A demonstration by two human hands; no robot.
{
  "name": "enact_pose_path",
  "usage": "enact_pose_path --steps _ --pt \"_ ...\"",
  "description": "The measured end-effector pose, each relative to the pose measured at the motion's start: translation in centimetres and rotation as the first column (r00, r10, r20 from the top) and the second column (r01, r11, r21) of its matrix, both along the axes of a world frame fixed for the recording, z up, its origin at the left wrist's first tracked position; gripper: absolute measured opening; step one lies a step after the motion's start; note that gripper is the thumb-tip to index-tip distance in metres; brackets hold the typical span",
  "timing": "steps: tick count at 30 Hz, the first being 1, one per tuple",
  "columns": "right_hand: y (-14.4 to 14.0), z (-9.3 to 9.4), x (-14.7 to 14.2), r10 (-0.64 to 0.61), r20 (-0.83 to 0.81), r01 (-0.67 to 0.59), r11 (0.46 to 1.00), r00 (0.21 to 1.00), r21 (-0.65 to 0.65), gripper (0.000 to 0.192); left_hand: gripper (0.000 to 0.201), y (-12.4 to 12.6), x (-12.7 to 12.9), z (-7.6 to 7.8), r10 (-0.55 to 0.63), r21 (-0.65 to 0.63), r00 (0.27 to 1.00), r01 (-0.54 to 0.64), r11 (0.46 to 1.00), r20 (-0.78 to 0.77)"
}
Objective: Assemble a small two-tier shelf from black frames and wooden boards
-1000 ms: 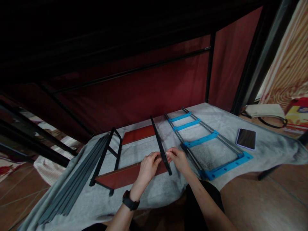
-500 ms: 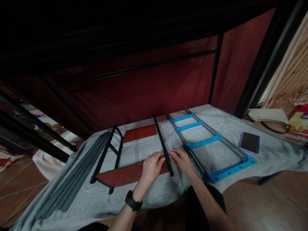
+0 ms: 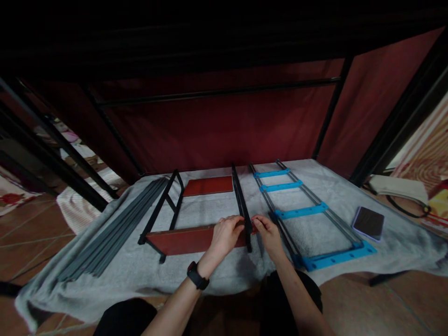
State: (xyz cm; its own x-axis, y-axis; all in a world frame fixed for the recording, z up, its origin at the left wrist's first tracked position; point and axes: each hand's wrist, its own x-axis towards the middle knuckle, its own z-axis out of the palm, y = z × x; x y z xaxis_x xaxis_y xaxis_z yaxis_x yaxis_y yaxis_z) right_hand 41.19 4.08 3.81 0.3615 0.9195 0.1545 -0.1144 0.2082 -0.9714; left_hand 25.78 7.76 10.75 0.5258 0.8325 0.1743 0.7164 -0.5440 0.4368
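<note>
Both hands meet at the near end of the black metal bar (image 3: 242,207), which lies across the grey cloth (image 3: 210,275) and serves here as the reference point. The left hand (image 3: 226,233) is curled over the right end of the near red board (image 3: 196,239), just left of the bar, fingers closed on the board's edge where it meets the bar. The right hand (image 3: 269,232) sits just right of the bar, fingertips pinched at the same joint; whether it holds a small fastener cannot be told. A far red board (image 3: 208,185) meets the bar further up, and a second black side frame (image 3: 163,207) stands at the boards' left ends. Right of the bar lies a blue-runged frame (image 3: 308,219); well beyond that, a phone (image 3: 368,223). Grey rods (image 3: 112,233) lie well to the left. Risks, as judged: the board end may slip out of line with the bar, since the soft cloth gives uneven support; fingertips at the joint could be nipped; any small part dropped would be hard to find in the cloth's folds under this dim light.
</note>
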Motion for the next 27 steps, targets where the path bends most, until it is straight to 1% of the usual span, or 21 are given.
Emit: enact_pose_path --steps 3,6,11,13,14,17,18,19,21,23,24,25,27 --pt "-0.2 -0.1 -0.1 -0.033 0.021 0.033 0.999 0.999 -0.006 0.039 0.025 0.0 0.1 -0.1 -0.028 0.015 1.000 0.028 0.999 -0.005" --pt "-0.3 -0.3 -0.2 -0.048 -0.015 0.048 0.999 0.999 -0.009 0.040 0.026 0.0 0.1 -0.2 -0.052 0.028 0.999 0.052 0.998 -0.003" --pt "-0.4 -0.9 -0.2 -0.130 -0.065 0.129 0.991 0.989 -0.025 0.039 0.028 -0.1 0.3 -0.3 -0.079 0.049 0.997 0.078 0.996 0.021" --pt "-0.6 -0.9 0.1 -0.150 -0.049 0.150 0.989 0.987 -0.019 0.037 0.028 -0.1 0.4 -0.3 -0.074 0.045 0.997 0.073 0.996 0.019" --pt "-0.6 -0.8 0.3 -0.155 -0.012 0.154 0.988 0.988 -0.012 0.036 0.028 -0.1 0.4 -0.3 -0.071 0.043 0.997 0.071 0.997 0.012" --pt "-0.7 -0.3 1.0 -0.138 0.139 0.138 0.990 0.981 0.012 0.033 0.026 -0.1 0.5 -0.4 -0.065 0.047 0.998 0.066 0.997 -0.010" --pt "-0.7 -0.2 1.1 -0.117 0.154 0.117 0.993 0.981 0.008 0.032 0.025 -0.1 0.6 -0.5 -0.065 0.055 0.998 0.065 0.996 -0.015" --pt "-0.8 -0.1 1.1 -0.090 0.133 0.091 0.996 0.987 -0.002 0.032 0.024 -0.1 0.6 -0.5 -0.065 0.066 0.998 0.066 0.996 -0.018" --pt "-0.8 -0.2 1.0 -0.044 0.011 0.044 0.999 0.999 -0.023 0.030 0.022 -0.2 0.6 -0.6 -0.068 0.094 0.998 0.069 0.993 -0.018" --pt "-0.9 -0.4 0.7 -0.024 -0.116 0.020 0.999 0.993 -0.036 0.028 0.021 -0.2 0.7 -0.6 -0.069 0.109 0.997 0.070 0.992 -0.016" --pt "-0.9 -0.5 0.6 -0.027 -0.143 0.021 0.999 0.989 -0.041 0.029 0.021 -0.3 0.7 -0.6 -0.068 0.110 0.998 0.069 0.991 -0.016" --pt "-0.9 -0.6 0.6 -0.034 -0.133 0.028 0.998 0.990 -0.048 0.030 0.021 -0.3 0.8 -0.6 -0.065 0.109 0.998 0.066 0.992 -0.015" --pt "-0.8 -0.5 0.8 -0.041 -0.019 0.040 0.998 0.999 -0.058 0.034 0.021 -0.4 0.8 -0.6 -0.059 0.101 0.998 0.060 0.993 -0.009"
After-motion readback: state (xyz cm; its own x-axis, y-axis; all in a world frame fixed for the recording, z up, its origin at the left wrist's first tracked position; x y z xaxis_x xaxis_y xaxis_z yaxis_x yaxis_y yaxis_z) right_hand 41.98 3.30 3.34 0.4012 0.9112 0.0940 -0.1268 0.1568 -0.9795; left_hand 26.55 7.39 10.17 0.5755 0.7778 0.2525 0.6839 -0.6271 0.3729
